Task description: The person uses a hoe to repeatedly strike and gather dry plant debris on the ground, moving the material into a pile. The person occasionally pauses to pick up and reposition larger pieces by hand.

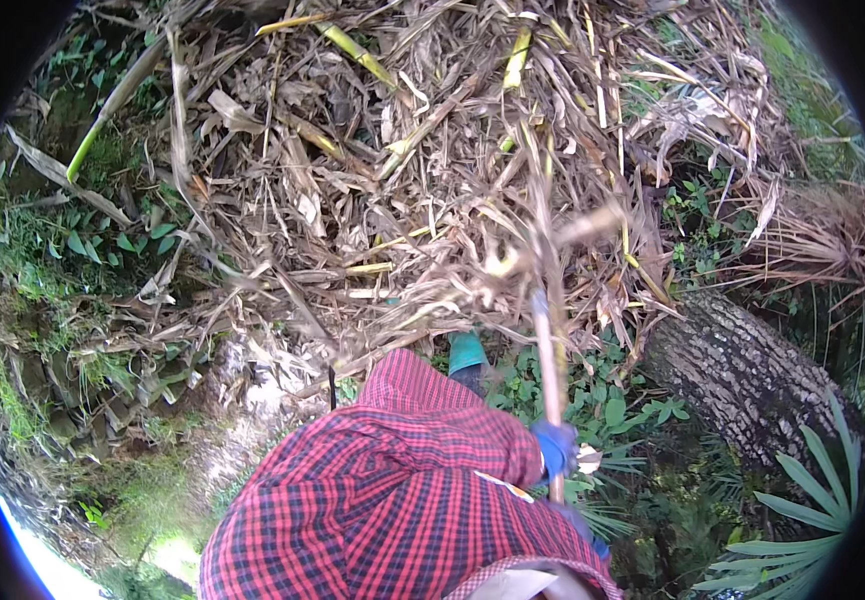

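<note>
My left hand (557,448), in a blue glove, is closed around the wooden handle (546,367) of a long tool. Lower on the same handle is my right hand (581,529), also in a blue glove and partly hidden by my red checked sleeve. The handle runs forward to a blurred greyish part (539,301) at a heap of dry leaves and stalks (372,187). I cannot make out the tool's head there. Motion blurs several stalks around that end.
A green boot (467,352) shows at the heap's near edge. On the right is a thick tree trunk (747,375) with rough bark, and below it a green fan palm leaf (815,517). Dry needle-like fronds (830,232) stick out at right. Low green plants (94,240) grow at left.
</note>
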Tool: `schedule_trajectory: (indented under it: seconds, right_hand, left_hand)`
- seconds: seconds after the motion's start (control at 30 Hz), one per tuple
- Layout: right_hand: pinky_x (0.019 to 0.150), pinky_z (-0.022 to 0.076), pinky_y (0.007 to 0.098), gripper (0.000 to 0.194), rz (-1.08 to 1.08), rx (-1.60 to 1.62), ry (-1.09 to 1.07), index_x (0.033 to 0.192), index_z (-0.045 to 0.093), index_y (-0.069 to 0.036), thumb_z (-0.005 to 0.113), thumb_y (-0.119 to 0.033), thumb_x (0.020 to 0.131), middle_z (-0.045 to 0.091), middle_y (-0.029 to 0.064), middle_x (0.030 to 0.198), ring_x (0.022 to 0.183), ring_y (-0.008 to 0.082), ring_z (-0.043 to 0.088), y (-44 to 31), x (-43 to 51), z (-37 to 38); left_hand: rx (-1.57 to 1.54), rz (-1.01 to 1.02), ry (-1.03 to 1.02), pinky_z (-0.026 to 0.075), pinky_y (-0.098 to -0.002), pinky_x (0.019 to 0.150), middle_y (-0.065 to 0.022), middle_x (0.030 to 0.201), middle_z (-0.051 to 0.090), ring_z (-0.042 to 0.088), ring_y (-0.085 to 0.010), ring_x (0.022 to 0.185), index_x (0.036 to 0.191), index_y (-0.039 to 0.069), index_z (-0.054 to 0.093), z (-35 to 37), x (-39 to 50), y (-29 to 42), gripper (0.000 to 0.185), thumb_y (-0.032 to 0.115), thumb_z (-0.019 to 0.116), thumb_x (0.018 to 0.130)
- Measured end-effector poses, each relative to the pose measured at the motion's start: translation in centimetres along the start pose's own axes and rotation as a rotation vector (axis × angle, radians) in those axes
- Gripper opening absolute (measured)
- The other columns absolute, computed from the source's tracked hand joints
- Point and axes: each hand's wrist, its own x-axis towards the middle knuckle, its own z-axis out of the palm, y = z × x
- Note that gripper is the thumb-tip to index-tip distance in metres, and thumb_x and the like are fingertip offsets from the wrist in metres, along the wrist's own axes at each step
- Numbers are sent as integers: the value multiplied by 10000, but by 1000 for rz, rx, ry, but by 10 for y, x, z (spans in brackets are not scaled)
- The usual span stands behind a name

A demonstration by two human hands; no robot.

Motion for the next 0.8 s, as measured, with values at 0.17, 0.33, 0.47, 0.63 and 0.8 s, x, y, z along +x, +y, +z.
schedule_trajectory:
  seconds: [0.17, 0.33, 0.47, 0.63, 0.8]
  right_hand:
    - [429, 340, 185, 165, -17, 276, 206, 932, 568, -38, 494, -186, 933, 500, -52, 590, 469, 48, 444, -1, 8, 29]
    - [502, 367, 164, 211, -297, -41, 43, 1006, 568, -3, 458, -178, 967, 535, -31, 713, 570, 35, 468, 11, 14, 31]
    - [526, 379, 163, 216, 132, 252, -61, 1034, 578, -22, 493, -207, 961, 538, -42, 726, 616, 21, 480, -24, 0, 68]
    - [421, 342, 209, 222, -104, -51, -419, 989, 600, -62, 571, -266, 905, 447, -41, 555, 448, 66, 443, -58, 44, 83]
    - [368, 375, 222, 143, 61, 196, -477, 931, 569, -83, 592, -217, 888, 449, -70, 545, 412, 41, 424, -108, 107, 85]
  left_hand:
    - [185, -231, -521, 531, -447, 635, -81, 841, 642, 625, -211, 720, 914, 43, 611, -11, 21, -1, 132, 161, 603, 856]
    - [69, -296, -587, 517, -439, 607, -57, 755, 592, 587, -219, 653, 893, 59, 576, -35, 33, 37, 129, 166, 628, 843]
    - [-172, -210, -311, 506, -432, 586, -38, 686, 552, 557, -226, 599, 877, 72, 549, -76, -16, 57, 146, 169, 648, 833]
    - [-245, 14, -80, 493, -407, 531, -26, 635, 518, 542, -214, 562, 880, 49, 550, -127, -43, 117, 138, 156, 626, 838]
    - [-249, 110, -198, 459, -422, 565, 5, 611, 478, 441, -187, 501, 801, 89, 504, -159, 44, 162, 82, 138, 535, 859]
